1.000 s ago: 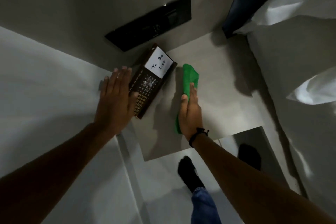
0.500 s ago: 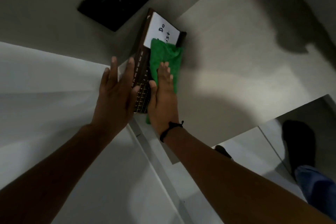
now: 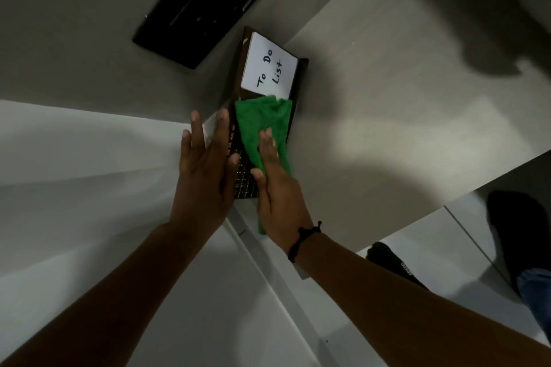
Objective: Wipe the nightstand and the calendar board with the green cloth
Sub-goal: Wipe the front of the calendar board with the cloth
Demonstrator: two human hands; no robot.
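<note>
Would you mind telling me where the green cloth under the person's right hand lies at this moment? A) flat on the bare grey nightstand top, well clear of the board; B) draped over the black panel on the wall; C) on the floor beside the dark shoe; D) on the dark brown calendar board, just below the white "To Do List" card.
D: the right hand presses the green cloth onto the dark brown calendar board, just below the white "To Do List" card.

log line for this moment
right hand flat on green cloth | cloth on dark calendar board | left hand braces board edge
</note>
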